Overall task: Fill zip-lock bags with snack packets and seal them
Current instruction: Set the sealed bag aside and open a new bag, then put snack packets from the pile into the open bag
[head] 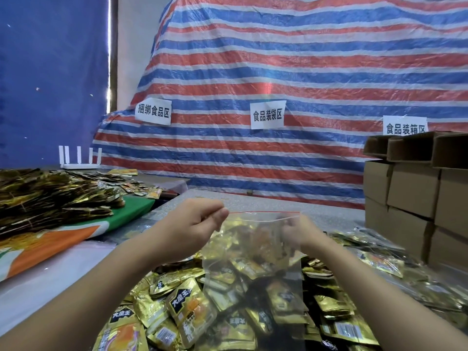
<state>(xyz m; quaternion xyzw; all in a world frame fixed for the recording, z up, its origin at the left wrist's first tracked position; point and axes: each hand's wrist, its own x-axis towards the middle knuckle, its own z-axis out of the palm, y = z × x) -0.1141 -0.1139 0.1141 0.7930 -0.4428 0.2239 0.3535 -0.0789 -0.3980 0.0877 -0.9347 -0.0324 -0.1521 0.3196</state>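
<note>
While both hands, left [195,221] and right [298,233], pinch the bag [253,252] by its red zip above the packets [177,307] heaped on the tabletop, it looks unfilled and unsealed.

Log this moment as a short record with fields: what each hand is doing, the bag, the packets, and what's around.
left hand: pinches the bag's top left corner
right hand: grips the top right, seen through the plastic
zip-lock bag: clear, red zip strip, held up over the pile; contents unclear
snack packets: loose gold pile below
cardboard boxes: stacked at right
striped tarp: behind, three paper signs
</note>
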